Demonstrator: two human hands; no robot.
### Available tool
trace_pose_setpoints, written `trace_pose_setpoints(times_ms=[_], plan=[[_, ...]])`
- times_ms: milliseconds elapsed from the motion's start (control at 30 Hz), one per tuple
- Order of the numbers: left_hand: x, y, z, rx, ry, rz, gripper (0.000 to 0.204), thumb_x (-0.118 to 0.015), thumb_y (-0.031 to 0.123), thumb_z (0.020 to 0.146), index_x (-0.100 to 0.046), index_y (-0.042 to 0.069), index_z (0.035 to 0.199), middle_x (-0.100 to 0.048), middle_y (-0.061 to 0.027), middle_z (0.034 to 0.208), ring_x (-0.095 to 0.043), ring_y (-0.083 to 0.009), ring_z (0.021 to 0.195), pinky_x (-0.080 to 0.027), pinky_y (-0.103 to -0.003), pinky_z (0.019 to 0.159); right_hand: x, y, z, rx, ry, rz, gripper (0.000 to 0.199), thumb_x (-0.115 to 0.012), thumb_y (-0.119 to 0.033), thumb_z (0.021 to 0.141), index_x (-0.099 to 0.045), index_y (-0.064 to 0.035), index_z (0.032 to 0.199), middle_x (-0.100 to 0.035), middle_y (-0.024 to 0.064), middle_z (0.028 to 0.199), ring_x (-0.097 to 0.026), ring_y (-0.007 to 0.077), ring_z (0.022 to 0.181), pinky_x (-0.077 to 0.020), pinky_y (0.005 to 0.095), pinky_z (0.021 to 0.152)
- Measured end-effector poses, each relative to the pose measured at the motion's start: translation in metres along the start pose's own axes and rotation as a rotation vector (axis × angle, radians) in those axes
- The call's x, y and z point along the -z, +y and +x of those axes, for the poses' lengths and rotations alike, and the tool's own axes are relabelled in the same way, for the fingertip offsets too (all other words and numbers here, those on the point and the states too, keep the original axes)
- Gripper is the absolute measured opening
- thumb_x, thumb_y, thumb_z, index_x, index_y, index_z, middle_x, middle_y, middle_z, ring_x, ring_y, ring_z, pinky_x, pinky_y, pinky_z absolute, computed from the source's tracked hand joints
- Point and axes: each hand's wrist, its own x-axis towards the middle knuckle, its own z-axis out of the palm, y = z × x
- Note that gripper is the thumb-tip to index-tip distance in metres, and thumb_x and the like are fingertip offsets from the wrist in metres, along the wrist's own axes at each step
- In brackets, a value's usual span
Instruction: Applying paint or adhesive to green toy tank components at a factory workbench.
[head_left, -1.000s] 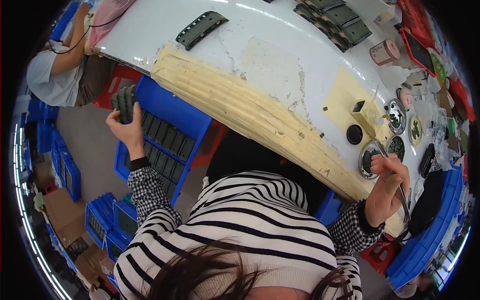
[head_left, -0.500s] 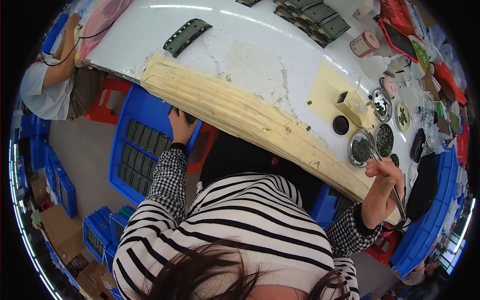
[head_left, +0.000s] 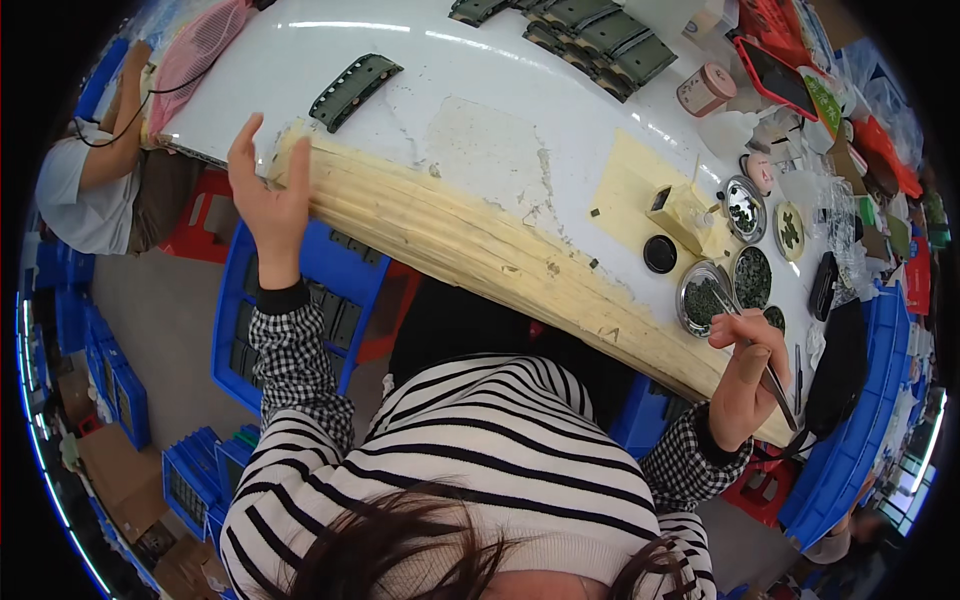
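My left hand point(head_left: 268, 205) is raised with thumb and fingers apart, holding nothing, at the left end of the table's padded front edge point(head_left: 450, 220). Below it lies a blue crate point(head_left: 345, 275) with rows of dark green blocky parts, partly covered by my forearm. Closest to that hand on the table is a curved dark green part point(head_left: 355, 92) with small studs along one side. My right hand point(head_left: 745, 375) grips metal tweezers point(head_left: 779, 390), their tips over a round metal dish point(head_left: 684, 312) of tiny dark green pieces.
More dark green curved parts point(head_left: 600, 40) lie at the table's back. Other small dishes point(head_left: 752, 278), a black round lid point(head_left: 660, 254), a pink canister point(head_left: 706, 90) and a red-framed device point(head_left: 775, 78) crowd the right side. A person point(head_left: 95, 190) sits at far left.
My left hand has left the crate and risen to the left, opening; a dark green part now shows at the crate's far end. My right hand still holds the tweezers near the dish.
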Motion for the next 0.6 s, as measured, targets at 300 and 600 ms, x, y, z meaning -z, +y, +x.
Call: trace_pose_setpoints(times_ms=[300,600], plan=[[-0.012,-0.004,0.023,0.125,0.159,-0.205,0.06,-0.07,0.013,0.084,-0.039,-0.002,0.134,-0.052,-0.019,0.12,-0.057,-0.0214,0.102,-0.048,-0.034,0.087,0.003,-0.006,-0.001,0.006,-0.013,-0.04,0.031,-0.05,-0.025,0.096,-0.062,0.0032,0.094,-0.061,0.0105,0.072,-0.054,0.0186,0.073,-0.0419,0.0321,0.07],[0.049,-0.178,-0.127,0.632,0.107,0.46,0.048,-0.072,0.018,0.078,-0.055,-0.003,0.118,-0.057,-0.0195,0.115,-0.056,-0.0313,0.104,-0.046,-0.038,0.087,-0.001,0.0,0.007,0.041,-0.029,-0.053,0.034,-0.047,-0.029,0.098,-0.06,0.0026,0.097,-0.06,0.0115,0.073,-0.055,0.021,0.075,-0.0455,0.0372,0.076]])
